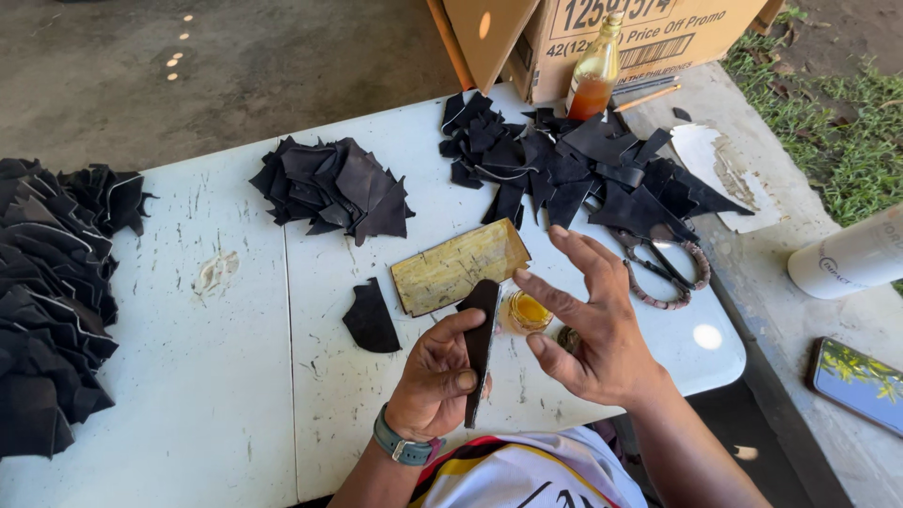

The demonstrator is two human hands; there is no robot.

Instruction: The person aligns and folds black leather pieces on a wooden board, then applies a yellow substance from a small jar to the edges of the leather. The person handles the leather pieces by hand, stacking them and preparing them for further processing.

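Left hand pinches a dark leather strip, right hand spread empty above it; heaps of leather pieces still cover the counter.

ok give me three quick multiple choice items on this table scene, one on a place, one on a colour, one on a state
1. Where does the small glass jar stand?
A. between the two hands
B. on the far left pile
C. inside the cardboard box

2. What colour is the flat board on the table?
A. blue
B. yellowish brown
C. white

3. How is the right hand?
A. clenched in a fist
B. gripping the scissors
C. open, fingers spread, holding nothing

Answers:
1 A, the jar sits on the table between the left hand and the right hand.
2 B, its surface is worn yellowish brown.
3 C, the fingers are spread beside the dark leather strip that the left hand holds; the scissors lie apart.
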